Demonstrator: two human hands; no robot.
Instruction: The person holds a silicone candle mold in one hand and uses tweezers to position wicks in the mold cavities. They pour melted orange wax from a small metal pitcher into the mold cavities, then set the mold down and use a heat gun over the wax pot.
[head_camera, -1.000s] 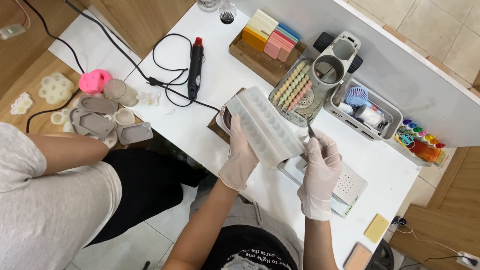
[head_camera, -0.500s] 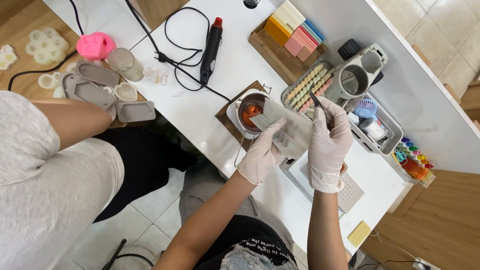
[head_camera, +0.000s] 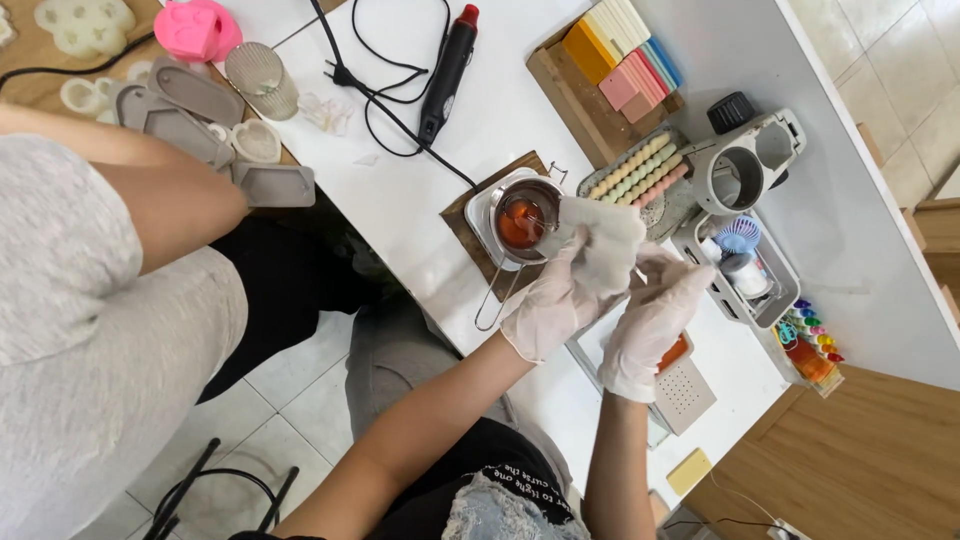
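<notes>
Now your gloved left hand (head_camera: 553, 305) and right hand (head_camera: 655, 315) both grip the white mould (head_camera: 603, 245), fingers curled, beside the melting pot (head_camera: 525, 217) at the table's (head_camera: 400, 200) front edge.

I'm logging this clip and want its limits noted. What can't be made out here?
Head view only:
- Mold: both gloved hands cover its lower part; cavities unseen.
- Tool in the right hand: only a thin tip shows.
- Left hand: fingers tucked behind the mold.
- Pot: the mold hides its right rim.
- Orange item: mostly behind the right wrist.
</notes>
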